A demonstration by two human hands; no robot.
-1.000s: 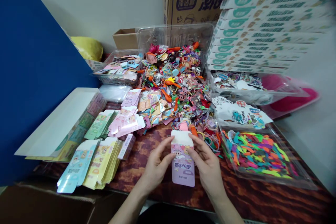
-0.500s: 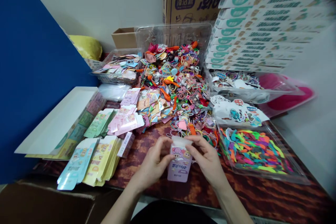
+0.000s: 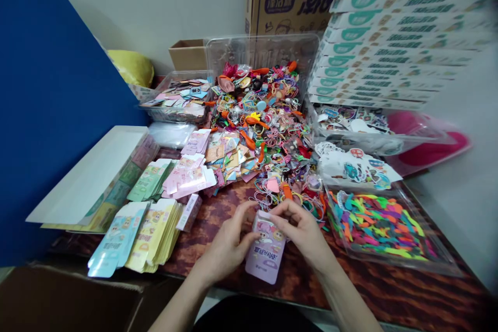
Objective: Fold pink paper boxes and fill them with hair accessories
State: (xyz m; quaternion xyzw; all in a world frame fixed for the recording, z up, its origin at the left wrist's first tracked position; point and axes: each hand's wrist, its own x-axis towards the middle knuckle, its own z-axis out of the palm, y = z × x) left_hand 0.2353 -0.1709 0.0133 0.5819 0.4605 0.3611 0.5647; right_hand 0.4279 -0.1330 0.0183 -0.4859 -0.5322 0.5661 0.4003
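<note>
Small lilac carton (image 3: 265,257), cartoon figures above dark purple lettering, printed face upward, slightly aslant near the front of the desk (image 3: 373,290), far end partly covered by fingers (image 3: 284,224)

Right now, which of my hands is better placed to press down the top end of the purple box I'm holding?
Probably your right hand: it's already at the top end of the purple box. Your left hand grips the left side, thumb on the printed front, so it seems better suited to steadying.

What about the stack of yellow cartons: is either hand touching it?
No, the left hand and right hand are both at the purple box, apart from the yellow cartons to their left.
</note>
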